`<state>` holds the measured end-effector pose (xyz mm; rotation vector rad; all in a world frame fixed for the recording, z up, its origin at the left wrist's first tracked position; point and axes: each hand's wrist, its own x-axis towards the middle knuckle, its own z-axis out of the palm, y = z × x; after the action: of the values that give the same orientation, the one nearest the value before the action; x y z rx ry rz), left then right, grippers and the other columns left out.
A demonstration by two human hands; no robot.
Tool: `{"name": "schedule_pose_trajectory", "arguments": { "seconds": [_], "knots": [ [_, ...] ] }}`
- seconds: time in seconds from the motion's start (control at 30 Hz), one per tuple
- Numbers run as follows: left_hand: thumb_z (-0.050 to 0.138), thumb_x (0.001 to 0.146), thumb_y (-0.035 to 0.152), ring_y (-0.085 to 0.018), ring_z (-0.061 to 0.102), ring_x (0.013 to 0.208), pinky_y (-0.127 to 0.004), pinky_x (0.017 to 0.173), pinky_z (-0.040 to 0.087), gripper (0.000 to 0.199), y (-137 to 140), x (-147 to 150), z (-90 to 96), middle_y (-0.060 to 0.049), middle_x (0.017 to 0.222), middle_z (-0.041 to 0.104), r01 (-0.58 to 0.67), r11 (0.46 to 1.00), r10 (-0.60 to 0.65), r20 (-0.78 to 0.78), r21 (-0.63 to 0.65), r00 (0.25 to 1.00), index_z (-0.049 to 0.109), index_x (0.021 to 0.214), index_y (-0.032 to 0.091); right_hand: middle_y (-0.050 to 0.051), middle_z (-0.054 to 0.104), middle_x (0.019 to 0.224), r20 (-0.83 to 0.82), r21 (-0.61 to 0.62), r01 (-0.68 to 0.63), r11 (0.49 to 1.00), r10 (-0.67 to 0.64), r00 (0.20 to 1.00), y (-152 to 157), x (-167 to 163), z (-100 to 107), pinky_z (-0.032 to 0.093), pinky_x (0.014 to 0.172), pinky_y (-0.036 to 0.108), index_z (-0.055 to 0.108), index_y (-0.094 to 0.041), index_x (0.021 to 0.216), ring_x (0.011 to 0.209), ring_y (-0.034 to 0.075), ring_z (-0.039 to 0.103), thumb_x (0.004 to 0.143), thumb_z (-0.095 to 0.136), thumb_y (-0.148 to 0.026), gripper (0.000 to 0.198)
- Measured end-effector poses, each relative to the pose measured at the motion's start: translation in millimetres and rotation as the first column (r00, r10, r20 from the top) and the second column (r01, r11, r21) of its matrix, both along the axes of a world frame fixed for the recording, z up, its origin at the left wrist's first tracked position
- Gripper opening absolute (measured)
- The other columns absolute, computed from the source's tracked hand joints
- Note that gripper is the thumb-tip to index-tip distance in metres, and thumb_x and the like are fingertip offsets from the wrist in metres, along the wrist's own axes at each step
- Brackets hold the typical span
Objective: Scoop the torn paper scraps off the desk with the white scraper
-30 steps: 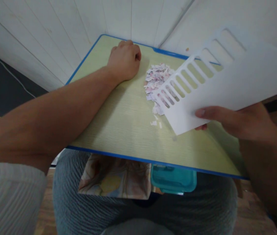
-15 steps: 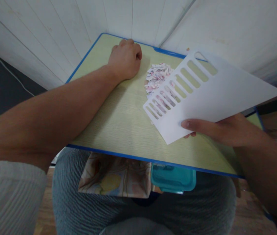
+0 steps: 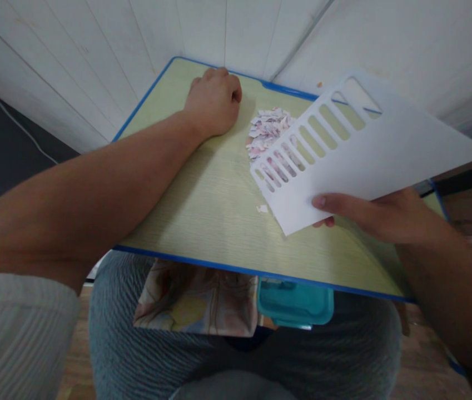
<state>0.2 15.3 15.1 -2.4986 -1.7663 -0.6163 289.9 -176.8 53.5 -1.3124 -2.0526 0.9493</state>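
Observation:
My left hand (image 3: 214, 103) rests on the far side of the small table (image 3: 202, 205), closed in a fist; nothing shows in it. With my right hand (image 3: 369, 216) I grip a white sheet (image 3: 352, 161) by its near edge, thumb on top and fingertips underneath. Rounded slots of growing length run along the sheet's far-left side. A heap of torn paper scraps (image 3: 271, 128) lies between my fist and the sheet, partly visible through the slots. One small paper scrap (image 3: 262, 209) lies apart, beside the sheet's left edge.
A white plank wall (image 3: 202, 28) stands behind the table, whose rim is blue. Below the near edge, at my lap, are a patterned cloth pouch (image 3: 198, 311) and a teal plastic container (image 3: 296, 304). A cable (image 3: 19, 125) runs at far left.
The white sheet in my right hand has shifted slightly up and away, to the right, so the small loose scrap now shows more fully. My left hand has stayed put.

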Motion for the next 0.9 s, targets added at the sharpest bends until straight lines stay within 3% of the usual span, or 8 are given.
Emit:
{"name": "schedule_pose_trajectory", "arguments": {
  "seconds": [0.13,0.23,0.33,0.47,0.67,0.8,0.9],
  "knots": [
    [0.059,0.116,0.008,-0.045,0.066,0.153,-0.061,0.125,0.055,0.036,0.7,-0.5,-0.8,-0.024,0.150,0.077,-0.001,1.000,0.001,0.004,-0.001,1.000,0.089,0.136,0.007,0.001,0.077,0.065,0.007,-0.048,-0.066,0.997,0.066,0.998,-4.2,-7.0,3.9,0.068,0.064,0.041,0.077,-0.030,0.069,0.058,0.025,0.074,0.102,0.089,-0.043,0.037],
    [0.060,0.114,0.007,-0.044,0.067,0.151,-0.060,0.124,0.056,0.036,1.1,-0.5,-0.9,-0.023,0.148,0.078,-0.001,1.000,0.001,0.019,0.006,1.000,0.090,0.134,0.010,0.000,0.081,0.068,0.011,-0.056,-0.133,0.990,0.134,0.991,-10.7,-18.0,7.0,0.071,0.077,0.044,0.079,-0.033,0.070,0.065,0.027,0.078,0.102,0.087,-0.036,0.033],
    [0.062,0.112,0.007,-0.042,0.066,0.153,-0.058,0.125,0.055,0.036,1.1,0.2,-0.7,-0.019,0.149,0.079,-0.019,1.000,0.019,0.029,0.003,0.999,0.090,0.133,0.014,-0.001,0.083,0.070,0.022,-0.023,-0.177,0.984,0.177,0.984,-18.1,-29.3,6.5,0.072,0.092,0.046,0.084,-0.035,0.075,0.072,0.029,0.080,0.104,0.083,-0.036,0.030],
    [0.060,0.109,0.008,-0.041,0.065,0.153,-0.059,0.126,0.053,0.040,0.2,0.3,0.6,-0.018,0.151,0.078,-0.026,1.000,0.026,0.035,-0.016,0.999,0.090,0.135,0.015,-0.002,0.084,0.072,0.039,-0.060,-0.257,0.965,0.259,0.965,-25.7,-37.3,4.3,0.070,0.098,0.046,0.086,-0.037,0.077,0.072,0.029,0.080,0.109,0.077,-0.041,0.034],
    [0.056,0.107,0.021,-0.035,0.059,0.152,-0.059,0.132,0.046,0.051,1.5,-4.1,0.5,-0.002,0.156,0.077,-0.011,0.997,0.019,0.107,-0.078,0.994,0.091,0.137,0.042,0.000,0.086,0.078,-0.033,-0.086,-0.267,0.960,0.265,0.964,-31.3,-41.2,3.6,0.071,0.090,0.044,0.076,-0.034,0.066,0.073,0.028,0.080,0.107,0.082,-0.044,0.043],
    [0.060,0.110,0.014,-0.035,0.063,0.150,-0.057,0.127,0.051,0.045,1.1,-1.7,-0.7,-0.008,0.152,0.079,-0.027,0.999,0.029,0.073,-0.029,0.997,0.092,0.136,0.031,-0.001,0.086,0.076,-0.097,-0.139,-0.221,0.965,0.209,0.973,-30.2,-38.3,3.9,0.069,0.072,0.037,0.080,-0.031,0.072,0.068,0.024,0.081,0.110,0.077,-0.037,0.039],
    [0.059,0.109,0.007,-0.038,0.065,0.150,-0.058,0.125,0.054,0.043,-0.9,0.2,0.4,-0.015,0.150,0.078,-0.029,1.000,0.029,0.039,-0.011,0.999,0.091,0.135,0.019,0.001,0.084,0.074,-0.068,-0.118,-0.100,0.988,0.093,0.993,-26.0,-29.0,1.8,0.072,0.075,0.041,0.076,-0.030,0.069,0.068,0.025,0.081,0.112,0.077,-0.044,0.045]
  ]
}}
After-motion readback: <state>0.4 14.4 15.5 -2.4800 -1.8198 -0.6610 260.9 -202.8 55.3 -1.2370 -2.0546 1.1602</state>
